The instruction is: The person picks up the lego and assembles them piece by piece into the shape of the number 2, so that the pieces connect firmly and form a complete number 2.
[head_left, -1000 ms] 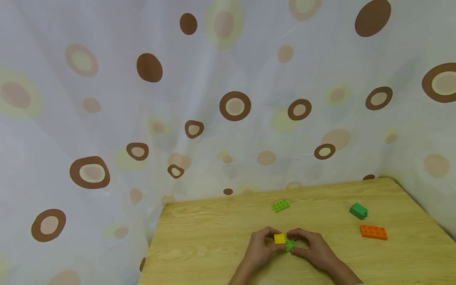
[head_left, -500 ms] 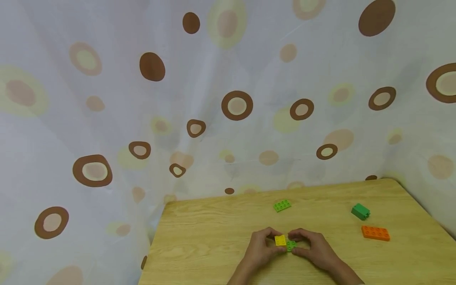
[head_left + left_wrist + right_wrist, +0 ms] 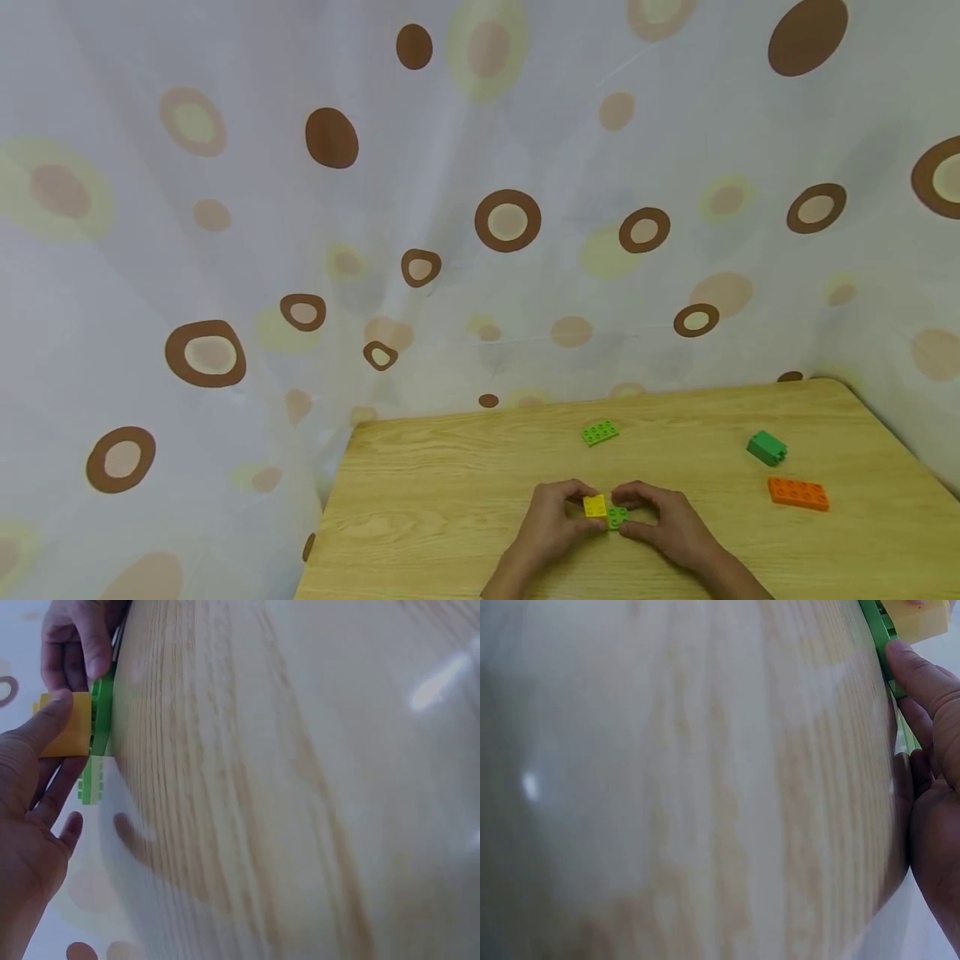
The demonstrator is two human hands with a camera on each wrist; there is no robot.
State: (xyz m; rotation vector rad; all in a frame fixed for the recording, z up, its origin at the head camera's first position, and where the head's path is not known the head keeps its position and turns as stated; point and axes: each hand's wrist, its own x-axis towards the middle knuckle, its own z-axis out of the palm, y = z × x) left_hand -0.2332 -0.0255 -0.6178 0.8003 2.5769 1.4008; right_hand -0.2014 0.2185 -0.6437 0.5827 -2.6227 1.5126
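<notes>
**Yellow brick seated on green plate, little change over the last second**

Barely any movement since a second ago: same grip, same spot on the counter (image 3: pixel 450 500), only a slight drift of the view. Likely a pressing-together step, near done or just finishing.

Left hand (image 3: pixel 551 525) curled, thumb and fingers pinching the yellow brick (image 3: pixel 596 505), wrist low on the counter. Yellow brick sitting atop the left part of the green plate (image 3: pixel 617 517), touching it. Right hand (image 3: pixel 663 525) curled too, fingertips clamped on the green plate's right end, steadying it flat.

Beyond the yellow brick, a light green brick (image 3: pixel 600 432); well right of it, a dark green block (image 3: pixel 767 447) and an orange plate (image 3: pixel 798 493).
</notes>
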